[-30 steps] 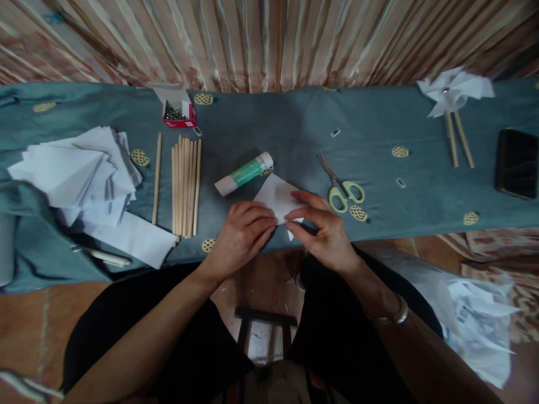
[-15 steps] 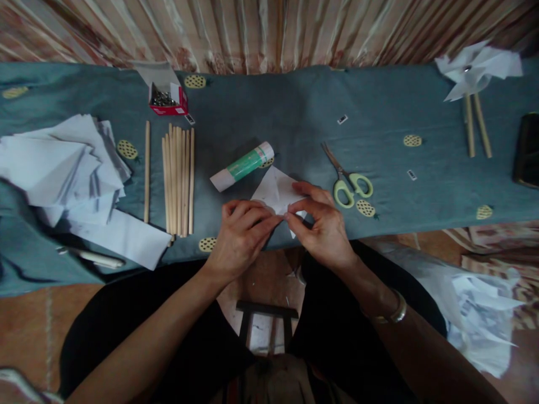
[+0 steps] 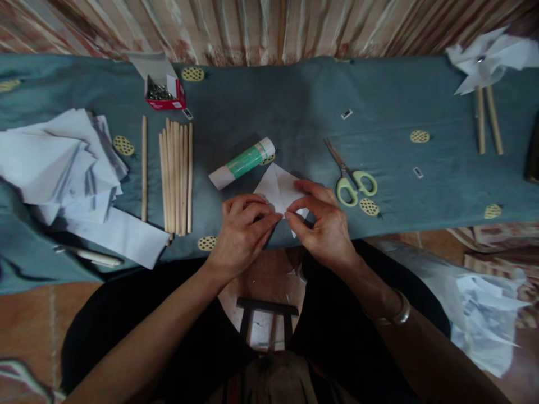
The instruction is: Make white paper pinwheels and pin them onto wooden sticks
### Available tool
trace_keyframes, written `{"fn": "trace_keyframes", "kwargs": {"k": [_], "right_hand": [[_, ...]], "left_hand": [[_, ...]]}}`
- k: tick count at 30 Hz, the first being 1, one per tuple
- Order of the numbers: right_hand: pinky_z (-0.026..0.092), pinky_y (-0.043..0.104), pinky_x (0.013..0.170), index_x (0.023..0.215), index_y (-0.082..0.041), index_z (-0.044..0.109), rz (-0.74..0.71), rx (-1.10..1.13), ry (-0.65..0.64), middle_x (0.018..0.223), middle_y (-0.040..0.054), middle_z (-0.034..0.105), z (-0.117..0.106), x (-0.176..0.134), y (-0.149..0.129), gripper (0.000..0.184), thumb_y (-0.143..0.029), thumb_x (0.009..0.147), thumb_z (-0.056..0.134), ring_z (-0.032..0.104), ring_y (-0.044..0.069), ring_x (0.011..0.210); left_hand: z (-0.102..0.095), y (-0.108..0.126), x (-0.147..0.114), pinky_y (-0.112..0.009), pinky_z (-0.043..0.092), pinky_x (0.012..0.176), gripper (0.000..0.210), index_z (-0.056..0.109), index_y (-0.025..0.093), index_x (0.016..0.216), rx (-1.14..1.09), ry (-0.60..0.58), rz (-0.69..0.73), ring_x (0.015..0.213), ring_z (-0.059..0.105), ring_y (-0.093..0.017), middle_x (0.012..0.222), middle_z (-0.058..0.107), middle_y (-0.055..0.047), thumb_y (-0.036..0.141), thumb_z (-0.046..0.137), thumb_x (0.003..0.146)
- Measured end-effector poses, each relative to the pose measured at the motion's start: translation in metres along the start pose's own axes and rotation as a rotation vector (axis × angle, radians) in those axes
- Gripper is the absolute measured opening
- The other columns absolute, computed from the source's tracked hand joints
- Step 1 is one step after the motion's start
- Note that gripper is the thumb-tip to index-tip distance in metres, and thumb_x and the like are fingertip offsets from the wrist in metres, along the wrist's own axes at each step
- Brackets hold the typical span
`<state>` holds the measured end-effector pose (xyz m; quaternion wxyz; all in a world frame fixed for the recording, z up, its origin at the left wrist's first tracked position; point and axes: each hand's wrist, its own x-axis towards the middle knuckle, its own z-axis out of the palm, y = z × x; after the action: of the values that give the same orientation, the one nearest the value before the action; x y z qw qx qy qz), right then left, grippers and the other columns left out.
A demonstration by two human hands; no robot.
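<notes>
A small white paper square [image 3: 278,185] with crease lines lies at the table's near edge, one corner pointing away from me. My left hand [image 3: 246,230] grips its near left side, thumb and fingers pressed together. On the near right, my right hand [image 3: 318,221] pinches a bit of the paper between thumb and index finger, the other fingers curled over it. The two thumbs almost meet, and the fingers cover the paper's near part. Just beyond the paper lies a green and white glue stick [image 3: 243,163]. Green-handled scissors [image 3: 351,178] rest right of my right hand.
Wooden sticks [image 3: 177,179] lie left of the glue, near a red box of metal pins [image 3: 165,95]. Farther left are a pile of white paper [image 3: 63,163] and a pen [image 3: 96,257]. A paper pinwheel [image 3: 484,59] lies far right; a plastic bag with scraps [image 3: 484,320] is below.
The view has shifted slightly. Both hands stay on the paper with nearly the same grip, and the fingertips at its near part have moved only a little.
</notes>
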<state>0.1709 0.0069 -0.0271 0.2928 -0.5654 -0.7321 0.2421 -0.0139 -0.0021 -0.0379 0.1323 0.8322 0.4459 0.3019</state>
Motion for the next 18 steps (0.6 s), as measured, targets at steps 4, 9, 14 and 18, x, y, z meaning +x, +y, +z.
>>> {"fn": "trace_keyframes", "kwargs": {"k": [4,9,14,18], "right_hand": [[0.048,0.05,0.097,0.078,-0.024,0.064,-0.004,0.003,-0.002,0.124,0.0079,0.061,-0.0001,0.0003,0.0,0.005,-0.023,0.081,0.061,0.056,0.029,0.115],[0.047,0.049,0.099,0.082,-0.025,0.065,-0.005,-0.009,0.003,0.124,0.0073,0.061,-0.0001,-0.0009,-0.0011,0.005,-0.022,0.082,0.061,0.056,0.027,0.116],[0.046,0.046,0.101,0.096,-0.024,0.066,-0.073,-0.014,0.018,0.127,0.0089,0.06,0.0011,-0.0031,-0.0004,0.015,-0.021,0.084,0.058,0.055,0.026,0.117],[0.045,0.045,0.103,0.101,-0.026,0.067,-0.112,-0.059,0.012,0.129,0.0064,0.058,0.0022,-0.0037,0.0002,0.019,-0.023,0.087,0.054,0.054,0.025,0.119]], "left_hand": [[0.0004,0.0003,0.0006,-0.042,0.04,0.085,0.016,0.069,0.025,0.101,-0.009,-0.009,-0.015,0.103,0.057,-0.023,0.092,0.07,-0.004,0.022,0.058,0.089],[0.0006,0.0003,0.0005,-0.043,0.039,0.086,0.018,0.069,0.026,0.102,-0.033,-0.014,-0.019,0.104,0.056,-0.023,0.093,0.069,-0.003,0.021,0.058,0.089],[0.0006,0.0002,-0.0001,-0.042,0.039,0.086,0.018,0.069,0.025,0.102,-0.03,-0.013,-0.007,0.104,0.056,-0.023,0.092,0.069,-0.003,0.02,0.058,0.089],[0.0008,0.0,-0.0008,-0.043,0.039,0.087,0.019,0.07,0.027,0.103,-0.031,-0.022,-0.019,0.104,0.056,-0.023,0.092,0.069,-0.003,0.022,0.057,0.09]]}}
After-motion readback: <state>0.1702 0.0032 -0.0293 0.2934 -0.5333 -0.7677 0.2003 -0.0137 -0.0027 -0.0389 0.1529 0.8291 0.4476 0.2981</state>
